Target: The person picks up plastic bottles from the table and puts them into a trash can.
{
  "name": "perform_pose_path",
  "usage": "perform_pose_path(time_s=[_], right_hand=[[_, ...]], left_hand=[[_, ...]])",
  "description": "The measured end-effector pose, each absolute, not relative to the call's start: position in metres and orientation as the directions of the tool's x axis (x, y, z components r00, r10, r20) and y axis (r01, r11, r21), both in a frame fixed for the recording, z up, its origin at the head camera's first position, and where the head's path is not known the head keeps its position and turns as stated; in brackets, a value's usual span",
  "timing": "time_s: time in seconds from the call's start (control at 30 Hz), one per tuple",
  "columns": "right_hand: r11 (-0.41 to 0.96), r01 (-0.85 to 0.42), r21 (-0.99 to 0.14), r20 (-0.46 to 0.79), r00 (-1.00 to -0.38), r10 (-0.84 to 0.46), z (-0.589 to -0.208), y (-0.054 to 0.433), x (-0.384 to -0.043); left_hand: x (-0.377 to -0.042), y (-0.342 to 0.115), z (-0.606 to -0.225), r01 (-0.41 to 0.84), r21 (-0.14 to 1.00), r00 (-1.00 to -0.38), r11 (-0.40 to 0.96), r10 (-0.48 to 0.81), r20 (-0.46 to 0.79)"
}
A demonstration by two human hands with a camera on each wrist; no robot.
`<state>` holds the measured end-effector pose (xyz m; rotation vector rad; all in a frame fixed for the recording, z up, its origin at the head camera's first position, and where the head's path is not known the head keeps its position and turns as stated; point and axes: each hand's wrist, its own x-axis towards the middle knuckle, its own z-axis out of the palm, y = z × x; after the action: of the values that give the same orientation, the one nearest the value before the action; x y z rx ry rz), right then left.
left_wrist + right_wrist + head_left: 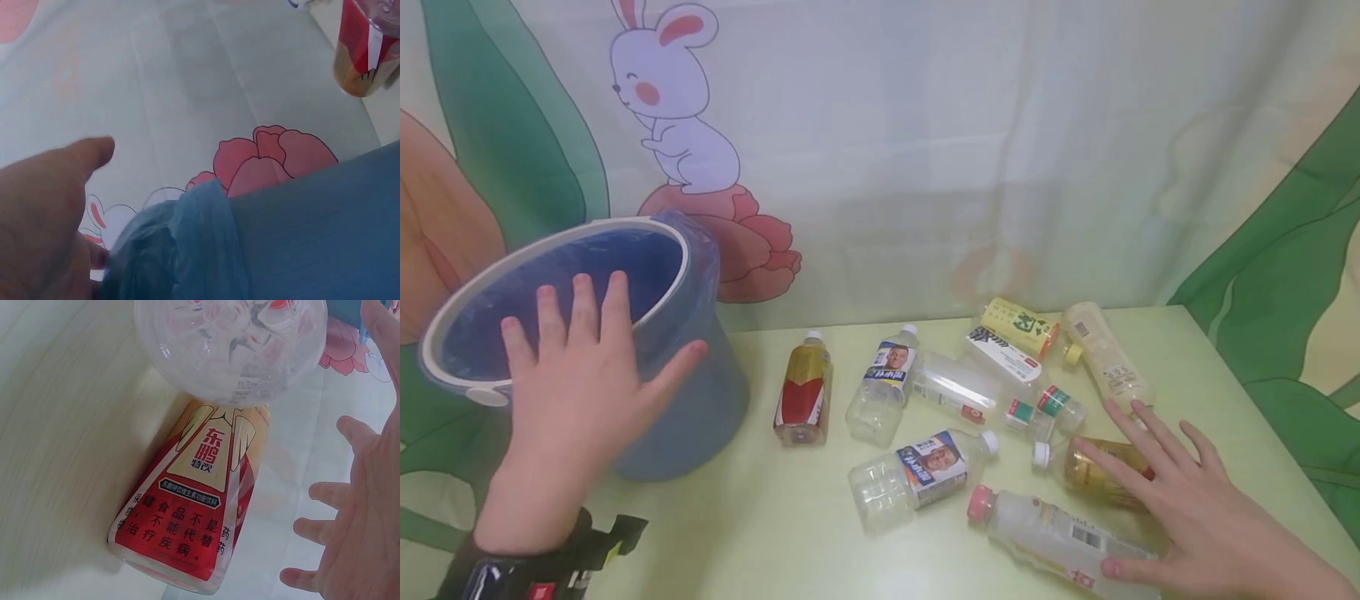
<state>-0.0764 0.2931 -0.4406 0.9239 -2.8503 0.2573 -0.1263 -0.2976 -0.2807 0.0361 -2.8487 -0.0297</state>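
Observation:
My left hand (576, 375) is spread with straight fingers in front of the blue bucket (692, 408), overlapping its pale rim in the head view. Nothing is in its grasp. In the left wrist view the thumb (94, 153) sticks out beside the bucket's plastic liner (209, 244). On the right, my other hand (1187, 500) spreads its fingers above a clear pink-capped bottle (1045, 533) and a gold-and-red drink bottle (1101, 471), holding neither. The right wrist view shows that drink bottle's red label (187, 500) lying behind the clear bottle's base (231, 350), with the fingers off to one side.
Several empty bottles lie on the pale table (790, 525): a red-and-gold one (802, 396), two with blue labels (883, 387), a cream one (1108, 358) and a yellow-labelled one (1018, 325) among them. A printed curtain (887, 167) hangs behind the table.

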Motion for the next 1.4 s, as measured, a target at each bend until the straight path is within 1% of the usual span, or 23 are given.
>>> perform_pose_path(time_s=[0.07,0.13,0.3,0.47,0.67,0.9,1.0,1.17,1.4], right_hand=[[0.791,-0.599,-0.122,0.194,-0.796,-0.573,-0.442,0.294,-0.076],[0.79,-0.601,-0.123,0.204,-0.794,-0.572,-0.443,0.294,-0.076],[0.793,-0.6,-0.106,0.212,-0.793,-0.571,-0.444,0.296,-0.077],[0.8,-0.593,-0.098,0.207,-0.798,-0.566,-0.443,0.298,-0.079],[0.807,-0.581,-0.107,0.212,-0.806,-0.553,-0.446,0.298,-0.081],[0.81,-0.577,-0.101,0.228,-0.806,-0.546,-0.445,0.298,-0.082],[0.812,-0.575,-0.101,0.221,-0.809,-0.545,-0.444,0.297,-0.081],[0.827,-0.55,-0.114,0.185,-0.83,-0.527,-0.442,0.298,-0.081],[0.834,-0.54,-0.116,0.176,-0.837,-0.518,-0.443,0.299,-0.081]], left_hand=[[-0.132,-0.303,-0.28,-0.062,0.04,-0.962,0.997,-0.071,0.265],[-0.136,-0.307,-0.281,-0.083,0.05,-0.959,0.995,-0.094,0.267],[-0.139,-0.315,-0.285,-0.099,0.055,-0.957,0.994,-0.11,0.267],[-0.14,-0.319,-0.286,-0.135,0.072,-0.961,0.988,-0.148,0.236],[-0.145,-0.314,-0.284,-0.156,0.049,-0.962,0.986,-0.163,0.218],[-0.143,-0.297,-0.285,-0.121,0.03,-0.96,0.992,-0.125,0.25],[-0.141,-0.287,-0.286,-0.083,0.02,-0.952,0.996,-0.085,0.293],[-0.138,-0.27,-0.289,-0.018,0.004,-0.934,1.0,-0.019,0.357],[-0.138,-0.246,-0.292,0.003,0.007,-0.925,1.0,0.0,0.381]])
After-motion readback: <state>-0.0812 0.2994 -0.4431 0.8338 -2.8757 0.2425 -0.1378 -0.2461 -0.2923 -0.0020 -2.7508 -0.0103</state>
